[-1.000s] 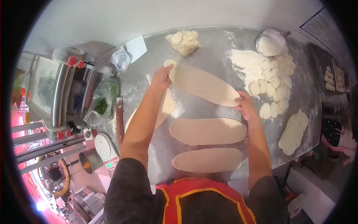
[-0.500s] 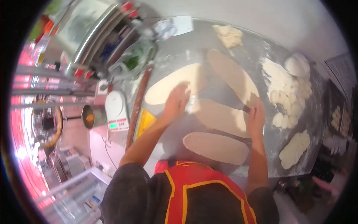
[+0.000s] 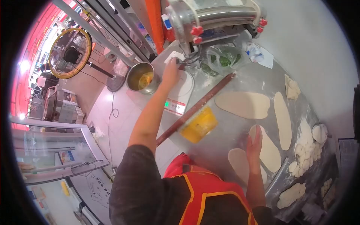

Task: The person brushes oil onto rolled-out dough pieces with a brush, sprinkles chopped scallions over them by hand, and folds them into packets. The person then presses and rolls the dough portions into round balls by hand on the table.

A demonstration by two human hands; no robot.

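Observation:
My left hand (image 3: 172,72) reaches across the kitchen scale (image 3: 182,90), its fingertips at a small white object (image 3: 174,57) beside the metal machine; its fingers are too indistinct to show a grip. My right hand (image 3: 255,142) lies with fingers extended on the upper end of a flat oval dough sheet (image 3: 270,152). Around it lie three more rolled sheets: one above left (image 3: 242,105), a narrow one at the right (image 3: 283,122) and one partly behind my right wrist (image 3: 238,163).
A wooden rod (image 3: 198,107) lies diagonally beside a yellow scraper (image 3: 200,125). Left of the scale stands a metal pot (image 3: 143,78) with yellowish contents. A roller machine (image 3: 221,17) and a bag of greens (image 3: 224,60) are behind. Dough pieces (image 3: 305,152) and flour lie right.
The view has swung left. My left hand has left the dough sheets and stretched out past the scale. My right hand remains over the dough.

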